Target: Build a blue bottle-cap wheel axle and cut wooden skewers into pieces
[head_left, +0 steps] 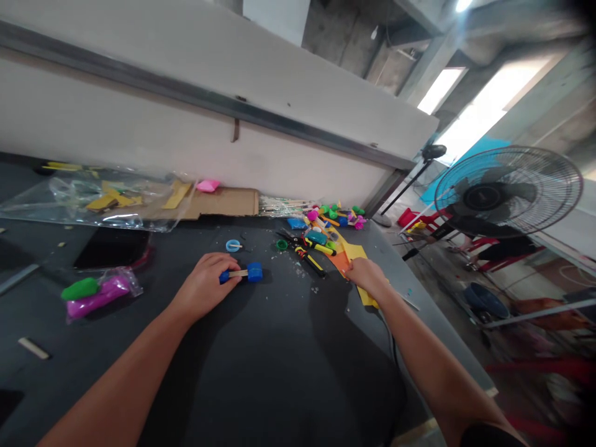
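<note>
My left hand is closed round one end of a small piece made of blue bottle caps joined by a wooden stick. Over at the right, my right hand rests on orange and yellow sheets; its fingers are bent together, and what they hold, if anything, is hidden. Between the hands lie yellow-and-black pliers and a green cap ring. A light blue cap with a bit of stick in it sits just beyond my left hand.
Clay packets, a dark phone and a plastic bag lie on the left. Cardboard and colourful small pieces line the back wall. A standing fan is beyond the table's right edge.
</note>
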`<state>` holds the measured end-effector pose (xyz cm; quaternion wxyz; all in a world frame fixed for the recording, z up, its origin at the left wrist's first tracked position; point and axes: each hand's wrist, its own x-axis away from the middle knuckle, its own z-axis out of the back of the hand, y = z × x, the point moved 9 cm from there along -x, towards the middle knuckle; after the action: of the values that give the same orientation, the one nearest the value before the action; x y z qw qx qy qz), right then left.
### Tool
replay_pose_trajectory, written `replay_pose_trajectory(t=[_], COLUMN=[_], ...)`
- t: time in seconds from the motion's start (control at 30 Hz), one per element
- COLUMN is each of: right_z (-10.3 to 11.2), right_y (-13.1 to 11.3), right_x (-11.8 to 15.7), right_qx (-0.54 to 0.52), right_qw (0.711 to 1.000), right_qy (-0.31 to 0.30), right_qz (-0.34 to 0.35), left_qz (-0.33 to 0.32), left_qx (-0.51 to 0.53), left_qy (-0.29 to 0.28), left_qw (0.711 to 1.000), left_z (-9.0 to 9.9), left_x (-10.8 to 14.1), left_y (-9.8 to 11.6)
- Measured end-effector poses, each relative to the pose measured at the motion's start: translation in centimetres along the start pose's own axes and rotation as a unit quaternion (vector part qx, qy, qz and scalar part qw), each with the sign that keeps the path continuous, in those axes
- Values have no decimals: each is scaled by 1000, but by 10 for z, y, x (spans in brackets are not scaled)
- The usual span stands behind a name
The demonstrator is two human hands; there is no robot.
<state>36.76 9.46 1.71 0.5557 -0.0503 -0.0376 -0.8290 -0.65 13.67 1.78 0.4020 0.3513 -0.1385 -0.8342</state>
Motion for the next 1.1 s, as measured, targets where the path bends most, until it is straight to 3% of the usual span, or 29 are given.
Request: replay_pose_trajectory(t=[0.13,0.23,0.33,0.43,0.57,0.67,0.87,1.1], right_z=[15,33,55,71,69,60,29,27], right_y=[0,-19,-62,-120,-193,-230,-245,-247], right_x=[9,23,42,60,73,77,71,83], right_qx=[-110,-245,-325,-338,-332,-317,-258,-170], right_qw=[993,963,923,896,869,851,868,850], right_qy=[47,64,74,73,53,64,75,178], right_qz=[22,93,193,279,363,414,418,465], left_qz=[4,-2,-13,-27,-32,-22,-29,-33], left_qx=[0,-3,-7,-11,-6,0,10,15], left_qy=[-2,0,-2,-4,2,8,-6,-4], left_qw=[1000,1000,1000,1000,999,1000,1000,999], left_z=[0,1,1,0,0,0,0,0], left_x=[1,1,1,2,2,3,5,6], left_y=[0,3,6,9,8,5,7,8])
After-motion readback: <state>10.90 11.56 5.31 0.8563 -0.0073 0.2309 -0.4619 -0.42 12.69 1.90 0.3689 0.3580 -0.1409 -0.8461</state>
